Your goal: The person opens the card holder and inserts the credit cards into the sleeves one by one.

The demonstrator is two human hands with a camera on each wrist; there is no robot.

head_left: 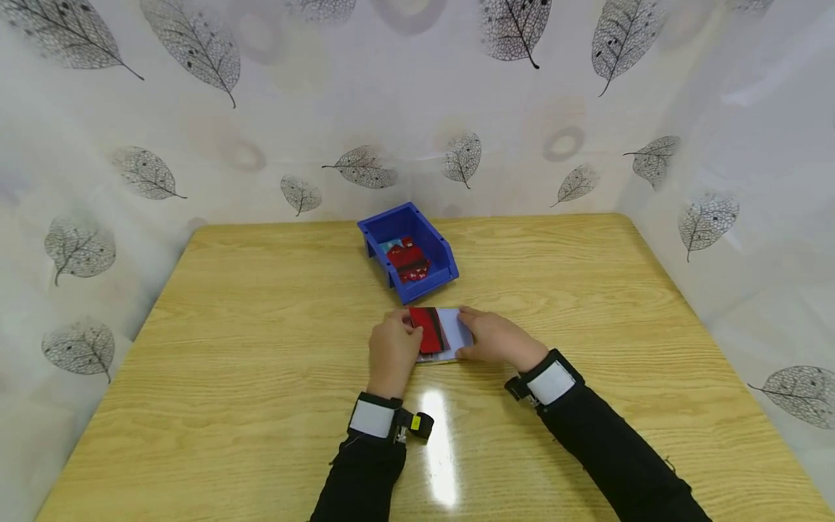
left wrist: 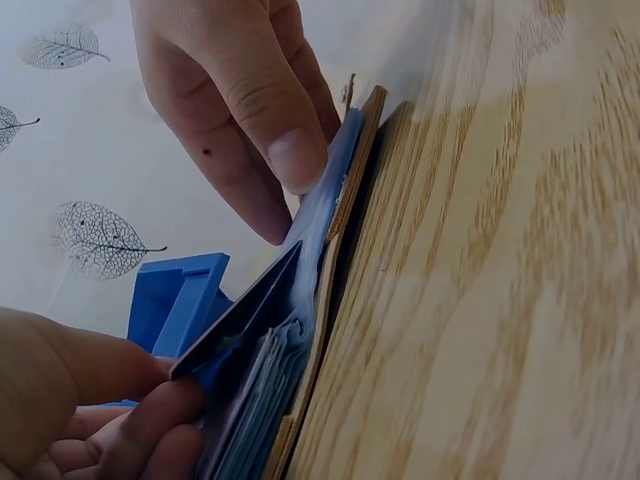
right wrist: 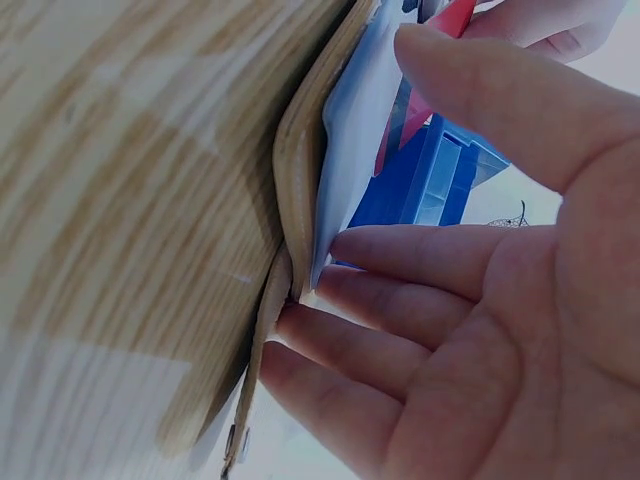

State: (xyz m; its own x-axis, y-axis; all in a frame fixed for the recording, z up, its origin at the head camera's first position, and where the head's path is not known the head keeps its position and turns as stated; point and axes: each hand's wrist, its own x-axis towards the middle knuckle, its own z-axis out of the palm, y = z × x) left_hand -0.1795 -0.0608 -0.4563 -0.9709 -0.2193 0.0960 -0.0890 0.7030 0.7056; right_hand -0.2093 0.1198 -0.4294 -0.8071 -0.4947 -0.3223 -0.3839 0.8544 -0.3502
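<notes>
A small card holder with a tan cover [right wrist: 300,150] and clear plastic sleeves [left wrist: 335,175] lies open on the table in front of me. My left hand [head_left: 393,351] pinches a red card [head_left: 427,330] with a dark stripe between thumb and fingers. In the left wrist view this card tilts up from the sleeves by its near edge. My right hand [head_left: 492,337] holds the right end of the holder, thumb at the near edge and fingers at the far edge. A pale sleeve page [head_left: 455,330] shows between the card and that hand. The cover's snap strap [right wrist: 240,430] sticks out.
Just behind the holder stands a blue plastic bin [head_left: 450,274], turned at an angle, with red printed cards [head_left: 409,261] inside. The wooden table [head_left: 261,362] reaches back to a pale leaf-print curtain [head_left: 404,109] that also hangs along both sides.
</notes>
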